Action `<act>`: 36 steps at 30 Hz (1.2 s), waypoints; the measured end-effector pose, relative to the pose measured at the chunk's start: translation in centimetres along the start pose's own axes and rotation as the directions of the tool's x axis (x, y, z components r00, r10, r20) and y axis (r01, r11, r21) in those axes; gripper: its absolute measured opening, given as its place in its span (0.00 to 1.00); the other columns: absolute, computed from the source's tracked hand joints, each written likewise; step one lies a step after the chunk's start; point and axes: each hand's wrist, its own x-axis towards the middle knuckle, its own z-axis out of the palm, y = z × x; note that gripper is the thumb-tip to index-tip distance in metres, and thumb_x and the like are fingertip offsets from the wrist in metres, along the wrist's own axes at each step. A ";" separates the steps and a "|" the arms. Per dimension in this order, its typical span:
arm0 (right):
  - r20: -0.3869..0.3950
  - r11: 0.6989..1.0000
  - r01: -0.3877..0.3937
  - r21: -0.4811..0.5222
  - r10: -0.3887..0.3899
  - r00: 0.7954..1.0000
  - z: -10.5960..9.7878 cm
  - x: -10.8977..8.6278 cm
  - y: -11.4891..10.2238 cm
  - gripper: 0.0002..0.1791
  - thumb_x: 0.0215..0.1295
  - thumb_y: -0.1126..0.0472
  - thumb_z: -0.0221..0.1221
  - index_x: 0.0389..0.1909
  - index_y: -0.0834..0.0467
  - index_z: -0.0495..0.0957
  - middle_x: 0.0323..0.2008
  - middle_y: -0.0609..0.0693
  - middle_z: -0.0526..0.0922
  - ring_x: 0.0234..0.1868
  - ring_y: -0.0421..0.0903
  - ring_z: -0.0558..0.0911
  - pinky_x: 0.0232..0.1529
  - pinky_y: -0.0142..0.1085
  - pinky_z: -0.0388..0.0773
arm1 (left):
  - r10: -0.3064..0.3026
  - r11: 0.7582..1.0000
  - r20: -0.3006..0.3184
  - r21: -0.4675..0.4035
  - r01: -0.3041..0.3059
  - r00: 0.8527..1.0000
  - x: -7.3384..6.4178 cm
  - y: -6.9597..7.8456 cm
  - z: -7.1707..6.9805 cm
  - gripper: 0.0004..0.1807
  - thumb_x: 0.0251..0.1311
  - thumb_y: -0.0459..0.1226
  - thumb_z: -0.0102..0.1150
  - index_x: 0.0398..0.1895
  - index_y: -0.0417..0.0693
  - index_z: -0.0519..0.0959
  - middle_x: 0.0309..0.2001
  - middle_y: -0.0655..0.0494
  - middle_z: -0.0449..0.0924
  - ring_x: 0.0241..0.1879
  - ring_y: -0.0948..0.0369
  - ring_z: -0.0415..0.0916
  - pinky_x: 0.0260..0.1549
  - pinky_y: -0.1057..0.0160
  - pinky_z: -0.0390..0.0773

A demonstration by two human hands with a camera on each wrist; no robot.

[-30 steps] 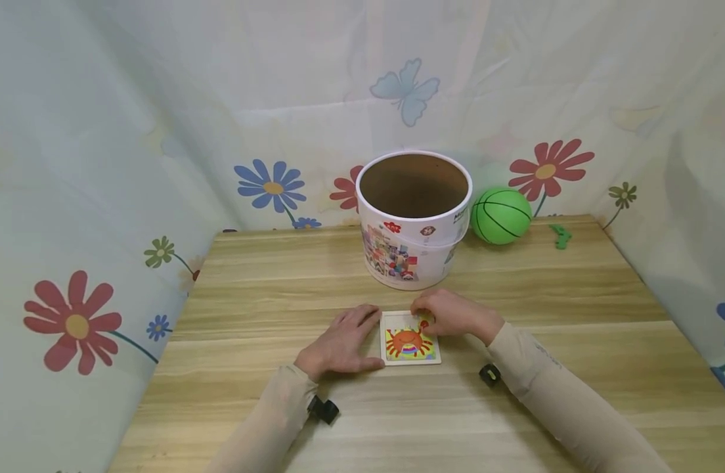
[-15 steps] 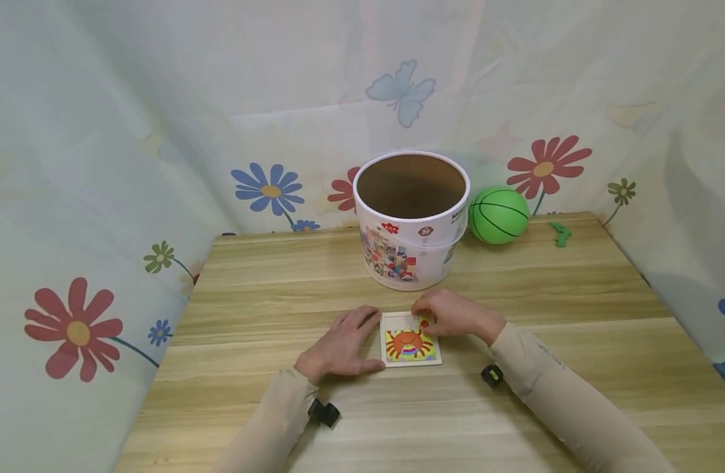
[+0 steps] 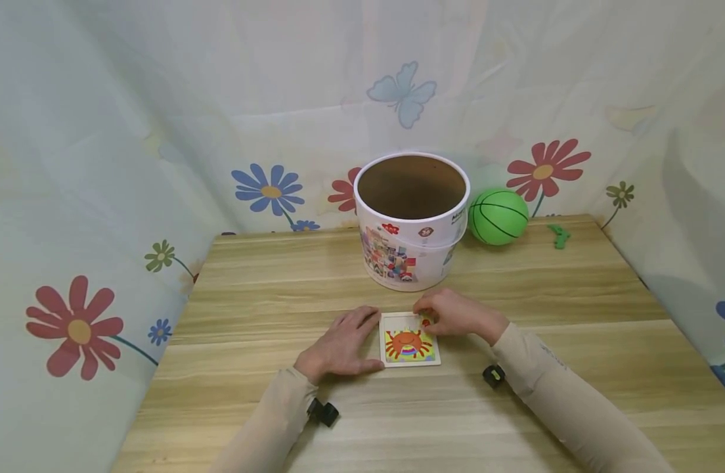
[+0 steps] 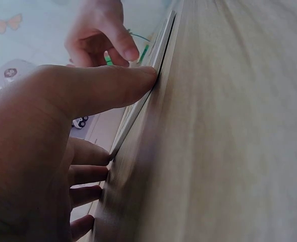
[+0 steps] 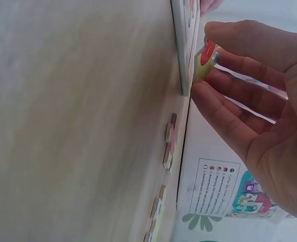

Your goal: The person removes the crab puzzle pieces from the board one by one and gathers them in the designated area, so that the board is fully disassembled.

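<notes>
A square crab puzzle board [image 3: 381, 338] lies on the wooden table, with a band at its top left bare of picture. My left hand [image 3: 343, 345] rests at its left side. In the left wrist view, the thumb [image 4: 133, 80] touches the board's edge [image 4: 133, 121], with the other fingers fairly straight against the table. My right hand [image 3: 457, 312] is over the upper right corner. In the right wrist view it pinches a small yellow-and-red puzzle piece [image 5: 204, 60] between thumb and fingers, close beside the board [image 5: 181, 50]; part of the piece is hidden by the fingers.
A white printed bucket [image 3: 410, 263] stands behind the board. To its right are a green ball [image 3: 498, 217] and a small green object [image 3: 559, 236]. Small flat pieces [image 5: 170, 146] lie on the table in the right wrist view. A patterned curtain [image 3: 303, 118] surrounds the table.
Both hands stay at the board, and the right hand and its piece shift only very slightly. The head view moves a little.
</notes>
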 end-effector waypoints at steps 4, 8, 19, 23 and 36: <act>-0.018 1.000 -0.001 0.007 0.001 1.000 0.0 -0.2 0.2 0.20 0.55 0.60 0.68 0.49 0.59 0.82 0.41 0.49 0.84 0.38 0.42 0.80 0.41 0.34 0.79 | 0.002 1.000 -0.002 -0.001 -0.002 1.000 0.0 0.0 0.2 0.54 0.53 0.67 0.57 0.76 0.47 0.55 0.74 0.51 0.53 0.74 0.54 0.50 0.71 0.48 0.54; -0.017 0.999 -0.033 0.036 0.033 0.999 -0.2 -0.5 0.3 0.20 0.56 0.60 0.68 0.50 0.58 0.82 0.44 0.49 0.84 0.38 0.42 0.80 0.41 0.34 0.79 | 0.003 1.000 0.000 0.004 -0.003 1.000 0.0 0.0 0.2 0.54 0.53 0.68 0.56 0.76 0.47 0.55 0.74 0.51 0.53 0.74 0.54 0.50 0.71 0.48 0.54; -0.066 0.998 -0.056 0.009 0.057 0.996 -0.8 -1.6 1.0 0.20 0.55 0.61 0.67 0.50 0.59 0.82 0.46 0.51 0.84 0.41 0.44 0.80 0.43 0.38 0.80 | 0.002 1.000 0.003 0.001 -0.002 1.000 -0.1 0.0 0.1 0.54 0.53 0.68 0.56 0.76 0.46 0.55 0.75 0.50 0.53 0.74 0.54 0.49 0.71 0.48 0.53; -0.071 0.996 -0.090 0.022 0.091 0.993 -1.3 -2.2 1.4 0.20 0.55 0.61 0.67 0.51 0.59 0.82 0.48 0.52 0.83 0.45 0.46 0.81 0.47 0.42 0.80 | 0.002 1.000 0.004 -0.003 -0.002 1.000 -0.1 0.0 0.2 0.54 0.53 0.67 0.56 0.76 0.46 0.54 0.75 0.50 0.52 0.74 0.54 0.49 0.71 0.48 0.53; -0.113 0.987 -0.158 0.026 0.160 0.981 -2.9 -3.9 2.6 0.22 0.56 0.63 0.67 0.54 0.61 0.80 0.52 0.55 0.81 0.48 0.51 0.83 0.50 0.45 0.81 | 0.004 1.000 0.002 -0.005 -0.004 1.000 0.0 0.0 0.1 0.54 0.53 0.67 0.56 0.76 0.46 0.54 0.75 0.50 0.52 0.75 0.53 0.49 0.71 0.48 0.53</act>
